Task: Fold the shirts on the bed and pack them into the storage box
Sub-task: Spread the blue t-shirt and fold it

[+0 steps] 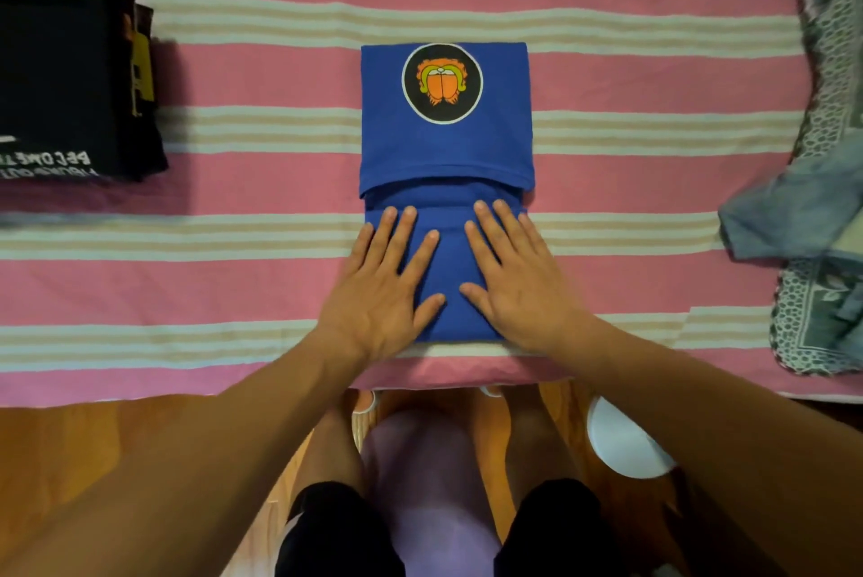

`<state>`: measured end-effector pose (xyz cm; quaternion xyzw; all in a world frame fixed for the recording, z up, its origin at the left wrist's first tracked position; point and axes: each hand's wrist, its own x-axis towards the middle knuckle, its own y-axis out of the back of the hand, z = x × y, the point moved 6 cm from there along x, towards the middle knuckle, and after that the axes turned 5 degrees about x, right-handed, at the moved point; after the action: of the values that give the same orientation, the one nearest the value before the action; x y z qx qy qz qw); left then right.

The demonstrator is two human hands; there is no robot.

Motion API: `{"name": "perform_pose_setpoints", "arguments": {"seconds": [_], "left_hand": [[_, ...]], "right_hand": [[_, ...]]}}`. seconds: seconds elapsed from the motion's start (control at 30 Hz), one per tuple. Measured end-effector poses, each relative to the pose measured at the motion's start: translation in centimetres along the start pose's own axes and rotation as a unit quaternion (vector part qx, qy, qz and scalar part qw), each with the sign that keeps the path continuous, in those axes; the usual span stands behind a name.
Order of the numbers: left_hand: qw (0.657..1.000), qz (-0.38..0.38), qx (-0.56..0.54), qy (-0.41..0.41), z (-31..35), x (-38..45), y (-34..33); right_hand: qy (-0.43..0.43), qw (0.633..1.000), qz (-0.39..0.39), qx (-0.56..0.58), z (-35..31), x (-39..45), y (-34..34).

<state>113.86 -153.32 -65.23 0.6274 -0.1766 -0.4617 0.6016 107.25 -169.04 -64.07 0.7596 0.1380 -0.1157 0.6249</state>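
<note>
Palms flat, fingers straight: left hand (383,282) and right hand (518,277) grip nothing, pressing the blue shirt's (448,146) near fold, likely to set the crease. It lies mid-bed on the striped sheet (261,76), bare room either side; black folded shirts (70,76) sit far left.
</note>
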Motion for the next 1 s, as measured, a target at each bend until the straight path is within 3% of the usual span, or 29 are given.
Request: {"name": "perform_pose_setpoints", "arguments": {"seconds": [0.07, 0.17, 0.3, 0.53, 0.63, 0.77, 0.83, 0.9, 1.0], "left_hand": [[0.998, 0.048, 0.015, -0.046, 1.1, -2.0, 1.2], [0.991, 0.06, 0.042, -0.112, 2.4, -5.0, 0.7], [0.983, 0.022, 0.117, -0.141, 2.5, -6.0, -1.5], [0.982, 0.067, 0.135, -0.116, 3.9, -3.1, 0.1], [0.992, 0.049, 0.046, -0.107, 3.0, -2.5, 1.2], [0.993, -0.063, -0.082, -0.054, 1.6, -4.5, 3.3], [0.972, -0.145, -0.179, -0.036, 1.7, -7.0, 4.3], [0.936, -0.18, -0.302, -0.008, 1.5, -8.7, 5.9], [0.877, -0.111, -0.458, 0.091, -0.8, -8.4, 8.8]], "right_hand": [[0.07, 0.997, 0.009, 0.004, -2.1, -2.3, 0.5], [0.123, 0.991, -0.047, -0.012, -3.8, -5.4, -0.8], [0.097, 0.992, -0.074, -0.026, -2.9, -5.3, -2.4], [0.032, 0.998, -0.04, -0.038, -3.3, -3.5, -2.5], [0.025, 0.999, -0.028, 0.011, -3.3, -2.9, -1.8], [0.059, 0.992, -0.069, 0.089, -3.1, -4.4, 0.8], [0.062, 0.976, -0.124, 0.169, -3.5, -5.9, 2.8], [0.003, 0.936, -0.207, 0.285, -2.8, -6.7, 4.9], [-0.1, 0.883, -0.196, 0.414, -0.2, -5.4, 8.3]]}}
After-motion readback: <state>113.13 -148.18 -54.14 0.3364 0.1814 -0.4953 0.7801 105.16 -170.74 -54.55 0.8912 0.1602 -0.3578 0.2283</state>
